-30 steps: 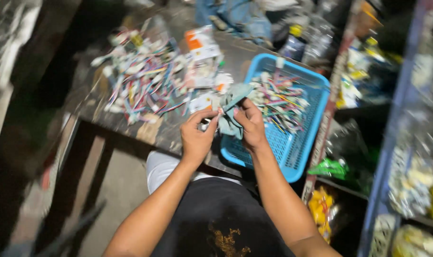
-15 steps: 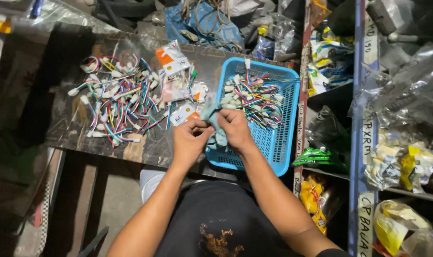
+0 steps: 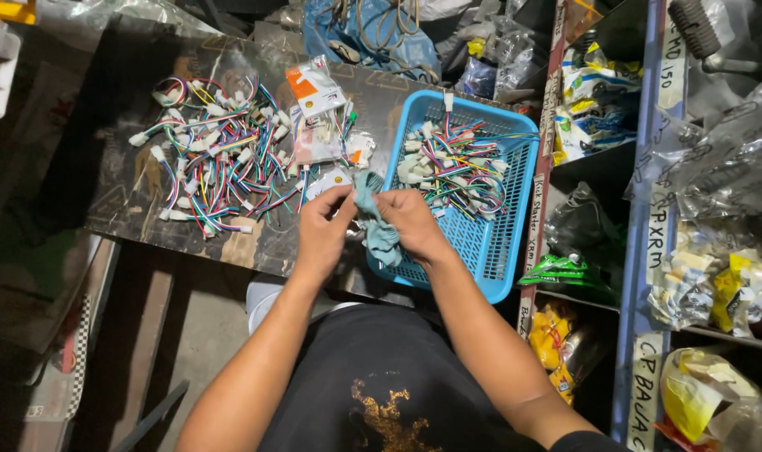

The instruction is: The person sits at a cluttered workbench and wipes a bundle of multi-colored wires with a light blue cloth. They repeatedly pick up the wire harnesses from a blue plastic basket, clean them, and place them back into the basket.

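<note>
Teal cloth point(image 3: 379, 226) hung pinched between both hands, left hand point(image 3: 324, 230) and right hand point(image 3: 412, 224), over the basket point(image 3: 515, 251) edge; a loose grip could drop it among the wires point(image 3: 456, 167).

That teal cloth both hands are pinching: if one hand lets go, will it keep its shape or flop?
Probably flop: the teal cloth hangs crumpled in folds between the left hand and the right hand. It looks light, since fingertip pinches carry it. It may snag on the blue basket, whose mesh wall sits close.
</note>
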